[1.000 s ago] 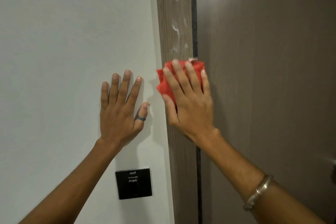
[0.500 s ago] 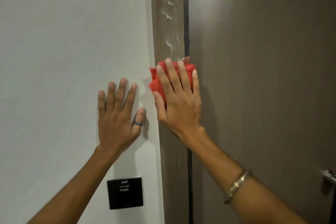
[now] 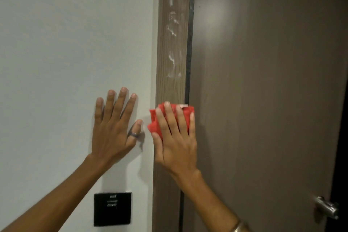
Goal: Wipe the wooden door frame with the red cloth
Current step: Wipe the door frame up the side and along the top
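Observation:
The wooden door frame runs vertically through the middle of the view, with white smears on its upper part. My right hand lies flat over the red cloth and presses it against the frame, fingers pointing up. The cloth shows above and to the left of my fingers; the rest of it is hidden under my palm. My left hand, with a ring on the thumb, rests flat on the white wall just left of the frame, fingers spread.
A brown door fills the right side, with a metal handle at the lower right. A black switch plate sits on the wall below my left hand. A dark gap separates frame and door.
My right hand and the red cloth have slid down the frame, leaving more of the smeared wood visible above. The view has shifted, and the door handle now shows.

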`<state>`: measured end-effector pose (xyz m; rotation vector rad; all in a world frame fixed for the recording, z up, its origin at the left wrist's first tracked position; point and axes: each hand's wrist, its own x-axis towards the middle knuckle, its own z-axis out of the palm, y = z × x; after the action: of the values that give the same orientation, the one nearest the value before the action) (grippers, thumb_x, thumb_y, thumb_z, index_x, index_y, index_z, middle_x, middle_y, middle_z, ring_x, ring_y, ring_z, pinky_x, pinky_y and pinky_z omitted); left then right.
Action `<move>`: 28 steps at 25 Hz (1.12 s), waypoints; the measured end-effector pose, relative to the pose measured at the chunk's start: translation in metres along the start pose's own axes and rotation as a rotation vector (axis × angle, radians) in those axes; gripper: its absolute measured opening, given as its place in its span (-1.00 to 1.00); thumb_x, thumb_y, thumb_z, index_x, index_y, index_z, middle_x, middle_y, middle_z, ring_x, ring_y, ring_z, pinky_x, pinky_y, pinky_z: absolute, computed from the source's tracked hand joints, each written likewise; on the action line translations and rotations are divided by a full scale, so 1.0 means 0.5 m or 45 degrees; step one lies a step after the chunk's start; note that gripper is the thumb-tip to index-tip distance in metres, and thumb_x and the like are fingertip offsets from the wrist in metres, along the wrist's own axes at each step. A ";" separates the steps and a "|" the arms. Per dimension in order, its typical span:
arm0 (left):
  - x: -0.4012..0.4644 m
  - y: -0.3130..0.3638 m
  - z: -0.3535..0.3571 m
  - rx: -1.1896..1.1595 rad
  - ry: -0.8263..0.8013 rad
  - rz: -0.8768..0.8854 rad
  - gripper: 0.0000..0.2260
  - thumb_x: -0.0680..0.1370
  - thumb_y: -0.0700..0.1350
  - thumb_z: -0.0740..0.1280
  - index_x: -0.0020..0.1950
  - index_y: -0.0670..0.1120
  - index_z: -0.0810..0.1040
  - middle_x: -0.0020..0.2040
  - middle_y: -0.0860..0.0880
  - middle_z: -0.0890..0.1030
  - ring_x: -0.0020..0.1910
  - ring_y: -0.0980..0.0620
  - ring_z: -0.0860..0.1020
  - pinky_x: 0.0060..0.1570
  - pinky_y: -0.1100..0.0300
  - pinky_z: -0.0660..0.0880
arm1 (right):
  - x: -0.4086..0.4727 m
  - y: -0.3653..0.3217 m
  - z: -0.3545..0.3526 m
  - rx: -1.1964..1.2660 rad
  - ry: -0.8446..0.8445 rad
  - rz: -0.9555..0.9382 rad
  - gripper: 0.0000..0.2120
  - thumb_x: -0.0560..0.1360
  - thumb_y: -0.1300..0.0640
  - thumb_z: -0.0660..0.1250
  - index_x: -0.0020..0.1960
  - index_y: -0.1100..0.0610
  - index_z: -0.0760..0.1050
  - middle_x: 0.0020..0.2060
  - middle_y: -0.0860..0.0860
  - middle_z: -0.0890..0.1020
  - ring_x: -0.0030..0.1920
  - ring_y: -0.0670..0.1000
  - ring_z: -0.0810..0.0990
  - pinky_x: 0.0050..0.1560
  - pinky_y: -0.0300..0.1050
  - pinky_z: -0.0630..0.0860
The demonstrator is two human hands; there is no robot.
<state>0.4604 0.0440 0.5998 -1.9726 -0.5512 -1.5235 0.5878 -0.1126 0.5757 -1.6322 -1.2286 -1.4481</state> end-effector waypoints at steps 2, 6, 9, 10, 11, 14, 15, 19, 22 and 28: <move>0.018 0.006 -0.002 -0.019 0.020 -0.010 -0.32 0.68 0.24 0.01 0.72 -0.07 0.05 0.74 -0.15 0.00 0.71 -0.23 0.00 0.65 -0.28 -0.04 | 0.120 0.021 -0.009 -0.025 0.062 0.009 -0.39 0.70 -0.18 0.02 0.68 0.01 0.08 0.69 0.03 0.14 0.71 0.11 0.03 0.67 0.33 0.01; 0.051 0.016 -0.009 -0.042 0.034 -0.039 -0.31 0.66 0.23 0.05 0.71 -0.09 0.08 0.73 -0.16 0.02 0.71 -0.24 0.01 0.65 -0.30 0.00 | 0.157 0.006 -0.007 -0.027 0.125 0.131 -0.39 0.70 -0.18 -0.01 0.69 0.01 0.05 0.70 0.01 0.08 0.72 0.10 -0.03 0.68 0.31 -0.02; 0.056 0.004 -0.011 -0.070 0.040 -0.005 -0.31 0.65 0.26 0.02 0.70 -0.09 0.12 0.73 -0.18 0.05 0.71 -0.25 0.02 0.63 -0.35 0.05 | 0.106 -0.017 -0.003 -0.052 0.118 0.120 -0.40 0.70 -0.19 -0.04 0.69 -0.01 0.08 0.69 -0.01 0.11 0.71 0.10 0.05 0.65 0.35 0.12; 0.065 0.003 -0.014 -0.065 0.045 0.008 -0.31 0.66 0.26 0.01 0.70 -0.09 0.12 0.73 -0.17 0.05 0.71 -0.25 0.02 0.63 -0.36 0.06 | 0.126 -0.004 -0.006 -0.053 0.119 0.077 -0.40 0.70 -0.19 -0.03 0.69 -0.01 0.07 0.69 -0.01 0.14 0.70 0.11 0.08 0.64 0.35 0.14; 0.083 -0.001 -0.018 -0.059 0.043 0.012 -0.31 0.66 0.26 0.01 0.70 -0.09 0.11 0.73 -0.17 0.04 0.71 -0.24 0.01 0.63 -0.36 0.06 | 0.165 0.009 -0.014 -0.052 0.123 0.043 -0.39 0.69 -0.19 -0.01 0.69 -0.01 0.05 0.69 0.00 0.14 0.70 0.11 0.07 0.65 0.34 0.12; 0.142 -0.014 -0.023 -0.072 0.061 -0.029 -0.31 0.66 0.24 0.04 0.71 -0.07 0.09 0.74 -0.15 0.00 0.72 -0.20 -0.03 0.66 -0.30 -0.01 | 0.297 0.047 -0.043 -0.038 0.114 0.004 -0.37 0.68 -0.19 0.03 0.70 -0.03 0.01 0.70 -0.01 0.07 0.71 0.08 -0.03 0.68 0.32 0.00; 0.154 -0.016 -0.024 -0.081 0.070 -0.039 -0.32 0.66 0.23 0.05 0.71 -0.07 0.08 0.74 -0.14 -0.01 0.72 -0.19 -0.04 0.66 -0.27 -0.03 | 0.307 0.052 -0.042 -0.027 0.137 -0.005 -0.37 0.69 -0.20 0.01 0.70 -0.03 0.01 0.71 -0.02 0.04 0.72 0.06 -0.06 0.69 0.31 -0.03; 0.160 -0.023 -0.030 -0.103 0.064 -0.015 -0.32 0.66 0.26 0.00 0.71 -0.07 0.10 0.74 -0.15 0.01 0.72 -0.21 -0.01 0.64 -0.33 0.05 | 0.223 0.023 -0.021 -0.068 0.161 0.027 -0.38 0.70 -0.21 -0.07 0.70 -0.04 -0.03 0.71 -0.03 0.05 0.72 0.06 -0.03 0.68 0.30 -0.02; 0.209 -0.026 -0.049 -0.088 0.042 0.023 -0.32 0.66 0.28 -0.04 0.71 -0.04 0.10 0.73 -0.14 0.02 0.72 -0.20 -0.02 0.63 -0.36 0.07 | 0.308 0.032 -0.043 -0.082 0.088 0.020 -0.38 0.69 -0.18 -0.03 0.70 -0.04 -0.03 0.71 -0.02 0.01 0.72 0.07 -0.09 0.68 0.33 -0.03; 0.279 -0.026 -0.039 -0.101 0.096 -0.027 -0.33 0.66 0.26 0.04 0.72 0.02 0.05 0.75 -0.08 -0.02 0.73 -0.15 -0.06 0.64 -0.27 -0.03 | 0.399 0.032 -0.041 -0.050 0.254 0.124 -0.38 0.67 -0.17 -0.02 0.70 -0.04 0.01 0.70 -0.02 0.06 0.71 0.08 -0.03 0.67 0.35 0.04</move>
<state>0.4744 0.0373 0.7404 -1.9648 -0.4886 -1.6493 0.5874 -0.0904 0.7755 -1.5097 -1.0015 -1.5408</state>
